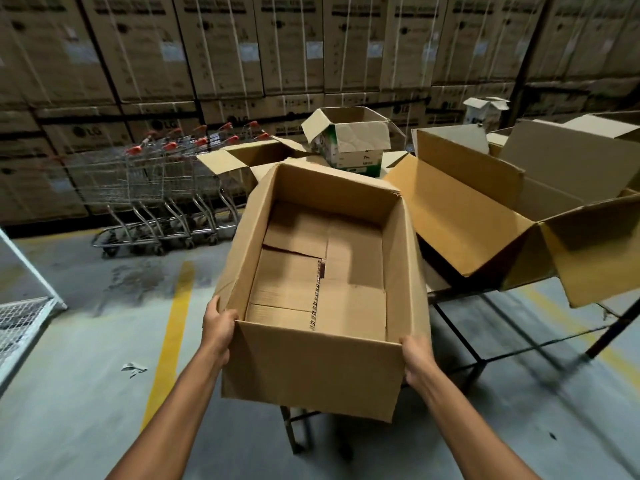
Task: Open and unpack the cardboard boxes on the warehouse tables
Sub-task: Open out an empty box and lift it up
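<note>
The left hand (218, 327) and right hand (417, 358) each clamped a near corner of the open, empty-looking cardboard box (311, 372), held in front of the table (457, 337); keeping both 2 grips level would likely stop it tipping.

Dark metal-framed table (460, 299): large open brown cardboard box (485, 216), smaller open green-and-white printed carton (349, 150) behind it. Grey concrete floor (86, 375): yellow painted line (173, 323), torn paper scrap (133, 368), nested wire shopping trolleys (156, 188).
</note>
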Tool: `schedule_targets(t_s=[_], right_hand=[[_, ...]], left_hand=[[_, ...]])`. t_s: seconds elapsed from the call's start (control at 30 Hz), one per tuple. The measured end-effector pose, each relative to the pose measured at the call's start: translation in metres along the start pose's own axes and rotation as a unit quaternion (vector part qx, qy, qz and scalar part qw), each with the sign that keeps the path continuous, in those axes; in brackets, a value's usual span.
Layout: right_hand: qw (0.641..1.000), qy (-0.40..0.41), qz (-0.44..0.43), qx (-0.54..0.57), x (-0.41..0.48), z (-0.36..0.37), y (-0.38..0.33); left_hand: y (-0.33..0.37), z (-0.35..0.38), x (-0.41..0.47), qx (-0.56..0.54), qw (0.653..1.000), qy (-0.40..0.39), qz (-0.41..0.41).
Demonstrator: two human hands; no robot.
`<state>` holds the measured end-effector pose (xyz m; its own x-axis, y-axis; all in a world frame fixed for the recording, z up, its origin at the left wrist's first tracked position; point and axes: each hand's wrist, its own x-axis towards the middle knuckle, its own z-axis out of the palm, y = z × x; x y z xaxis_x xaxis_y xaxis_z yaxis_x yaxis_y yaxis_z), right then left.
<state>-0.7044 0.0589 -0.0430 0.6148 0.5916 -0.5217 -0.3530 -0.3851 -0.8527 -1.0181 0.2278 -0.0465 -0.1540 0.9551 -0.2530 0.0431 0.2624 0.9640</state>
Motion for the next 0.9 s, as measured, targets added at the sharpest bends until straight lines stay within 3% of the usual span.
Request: schedule_targets(t_s=[0.2, 0.5, 0.73, 0.9], right_hand=[[0.993, -0.019, -0.113, -0.034, -0.049, -0.039, -0.001], [0.954, 0.033, -0.296, -0.031, -0.123, -0.109, -0.045], [0.912, 0.108, -0.397, 0.003, -0.136, -0.187, -0.106], [0.897, 0.145, -0.415, 0.038, -0.123, -0.242, -0.156]], left_hand=[[0.007, -0.017, -0.091, -0.090, 0.995, 0.028, 0.022], [0.058, -0.006, -0.191, -0.146, 0.984, 0.046, 0.091], [0.127, 0.060, -0.237, -0.152, 0.975, 0.010, 0.160], [0.167, 0.128, -0.251, -0.124, 0.970, -0.083, 0.193]])
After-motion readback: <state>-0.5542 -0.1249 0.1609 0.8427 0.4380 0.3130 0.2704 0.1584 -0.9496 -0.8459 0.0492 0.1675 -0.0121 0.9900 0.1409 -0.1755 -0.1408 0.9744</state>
